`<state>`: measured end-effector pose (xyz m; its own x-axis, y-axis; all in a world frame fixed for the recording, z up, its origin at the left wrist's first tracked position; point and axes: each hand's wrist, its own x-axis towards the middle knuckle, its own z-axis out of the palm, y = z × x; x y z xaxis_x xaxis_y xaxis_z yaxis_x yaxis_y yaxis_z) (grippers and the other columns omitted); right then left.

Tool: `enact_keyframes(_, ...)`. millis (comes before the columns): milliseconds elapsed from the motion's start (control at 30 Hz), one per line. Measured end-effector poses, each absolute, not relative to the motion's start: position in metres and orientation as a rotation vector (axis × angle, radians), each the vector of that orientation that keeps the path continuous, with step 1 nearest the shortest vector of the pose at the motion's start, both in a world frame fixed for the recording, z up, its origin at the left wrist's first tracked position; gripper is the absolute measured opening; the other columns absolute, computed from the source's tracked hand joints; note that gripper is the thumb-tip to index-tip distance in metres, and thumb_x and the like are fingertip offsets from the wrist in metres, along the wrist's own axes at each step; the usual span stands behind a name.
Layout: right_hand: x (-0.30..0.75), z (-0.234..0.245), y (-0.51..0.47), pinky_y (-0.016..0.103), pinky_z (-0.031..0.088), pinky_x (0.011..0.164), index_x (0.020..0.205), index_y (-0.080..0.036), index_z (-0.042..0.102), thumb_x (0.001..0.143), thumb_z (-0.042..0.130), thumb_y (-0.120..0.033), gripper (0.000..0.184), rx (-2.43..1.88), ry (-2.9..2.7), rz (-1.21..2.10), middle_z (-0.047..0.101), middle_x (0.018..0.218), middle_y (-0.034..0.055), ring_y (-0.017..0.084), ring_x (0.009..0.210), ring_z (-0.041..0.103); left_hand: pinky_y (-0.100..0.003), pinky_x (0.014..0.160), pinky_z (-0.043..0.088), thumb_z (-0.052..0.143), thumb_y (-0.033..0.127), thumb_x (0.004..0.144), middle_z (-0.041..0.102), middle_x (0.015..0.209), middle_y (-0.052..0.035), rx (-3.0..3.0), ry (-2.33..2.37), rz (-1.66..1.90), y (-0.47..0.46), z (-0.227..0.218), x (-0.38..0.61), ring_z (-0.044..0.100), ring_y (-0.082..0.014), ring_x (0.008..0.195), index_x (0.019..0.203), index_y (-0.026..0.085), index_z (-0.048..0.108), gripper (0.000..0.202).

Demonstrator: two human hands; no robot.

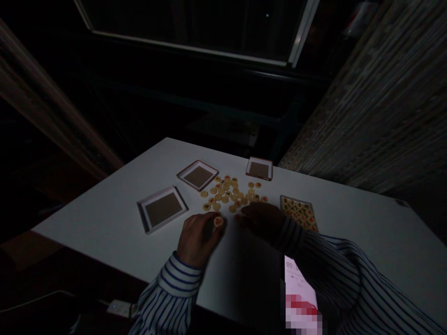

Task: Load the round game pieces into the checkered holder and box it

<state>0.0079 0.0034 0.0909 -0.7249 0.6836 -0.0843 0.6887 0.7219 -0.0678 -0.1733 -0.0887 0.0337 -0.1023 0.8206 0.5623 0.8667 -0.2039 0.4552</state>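
Darkness surrounds the white table (pixel 352 223); left grip (pixel 196 239) pinches a red-marked disc (pixel 218 222) (right grip (pixel 263 220): can't tell).

The left hand (pixel 195 239) pinches with curled fingers (pixel 202 218); the shadowed right hand (pixel 264 219) points leftward, its arm (pixel 335 267) slanting from near right.

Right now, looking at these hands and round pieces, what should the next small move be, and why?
Probably the left hand should set its red-marked piece into the nearest tray, on its left: the piece is already held, and that tray's floor shows uncovered. The right hand is beside the loose pieces, farther from that tray.
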Motion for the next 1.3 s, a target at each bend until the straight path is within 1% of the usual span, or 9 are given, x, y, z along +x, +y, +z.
enact_keyframes(133,0.024,0.091,0.006,0.027,0.042,0.076,0.104,-0.017,0.059,0.086,0.039,-0.034,0.032,1.173,2.919,-0.197,0.064,0.096,0.0074,0.017,0.088,0.059,-0.037,0.075,0.047,0.055,0.035,0.075,0.065,0.088,-0.0067,-2.079,-1.946,-1.218,-0.085,0.037,-0.161,0.059,-0.0197,0.080,0.097,0.018,0.055,0.027)
enact_keyframes(267,0.040,0.090,0.005,0.027,0.043,0.075,0.104,-0.018,0.060,0.084,0.042,-0.031,0.030,1.238,2.980,-0.241,0.064,0.098,0.0067,0.015,0.087,0.059,-0.036,0.073,0.047,0.053,0.035,0.077,0.065,0.084,-0.0062,-2.110,-1.934,-1.232,-0.081,0.040,-0.150,0.060,-0.0192,0.077,0.094,0.018,0.057,0.024)
enact_keyframes(467,0.063,0.086,0.000,0.026,0.044,0.068,0.102,-0.022,0.062,0.085,0.041,-0.033,0.030,1.399,3.001,-0.270,0.066,0.086,0.0043,0.014,0.076,0.060,-0.033,0.072,0.047,0.050,0.032,0.080,0.065,0.083,-0.0049,-2.191,-1.919,-1.210,-0.075,0.042,-0.131,0.059,-0.0179,0.078,0.092,0.018,0.057,0.020)
enact_keyframes(600,0.076,0.078,-0.001,0.027,0.045,0.069,0.101,-0.021,0.063,0.084,0.042,-0.033,0.031,1.475,3.027,-0.260,0.066,0.083,0.0045,0.015,0.075,0.060,-0.034,0.074,0.046,0.050,0.029,0.081,0.065,0.084,-0.0048,-2.217,-1.875,-1.217,-0.072,0.041,-0.119,0.059,-0.0178,0.077,0.092,0.018,0.057,0.017)
enact_keyframes(800,0.088,0.074,-0.004,0.029,0.046,0.074,0.101,-0.021,0.064,0.083,0.043,-0.032,0.030,1.520,3.027,-0.342,0.067,0.091,0.0046,0.016,0.082,0.062,-0.034,0.070,0.046,0.048,0.029,0.082,0.065,0.082,-0.0054,-2.285,-1.845,-1.188,-0.067,0.046,-0.103,0.059,-0.0178,0.075,0.094,0.018,0.057,0.018)
enact_keyframes(967,0.096,0.071,-0.001,0.030,0.047,0.078,0.101,-0.022,0.064,0.083,0.043,-0.031,0.029,1.563,3.003,-0.333,0.066,0.100,0.0048,0.017,0.088,0.062,-0.033,0.069,0.048,0.049,0.026,0.081,0.065,0.082,-0.0055,-2.309,-1.847,-1.141,-0.061,0.049,-0.089,0.060,-0.0176,0.075,0.094,0.018,0.058,0.017)
enact_keyframes(1067,0.101,0.072,0.003,0.030,0.048,0.076,0.096,-0.023,0.065,0.083,0.044,-0.031,0.027,1.589,2.988,-0.355,0.068,0.097,0.0042,0.017,0.086,0.063,-0.032,0.067,0.049,0.050,0.025,0.081,0.065,0.080,-0.0056,-2.303,-1.794,-1.148,-0.057,0.048,-0.081,0.059,-0.0170,0.075,0.094,0.017,0.058,0.017)
enact_keyframes(1200,0.108,0.080,0.008,0.028,0.049,0.070,0.083,-0.020,0.067,0.080,0.046,-0.024,0.022,1.505,3.032,-0.372,0.069,0.086,0.0048,0.017,0.078,0.064,-0.031,0.067,0.048,0.052,0.022,0.079,0.065,0.080,-0.0049,-2.314,-1.737,-1.183,-0.051,0.048,-0.071,0.059,-0.0166,0.074,0.092,0.017,0.057,0.015)
enact_keyframes(1300,0.115,0.084,0.012,0.027,0.048,0.065,0.080,-0.020,0.066,0.079,0.048,-0.022,0.019,1.526,3.028,-0.433,0.069,0.081,0.0038,0.018,0.074,0.064,-0.031,0.067,0.047,0.051,0.020,0.079,0.065,0.082,-0.0051,-2.332,-1.739,-1.188,-0.046,0.050,-0.067,0.058,-0.0168,0.076,0.093,0.017,0.056,0.015)
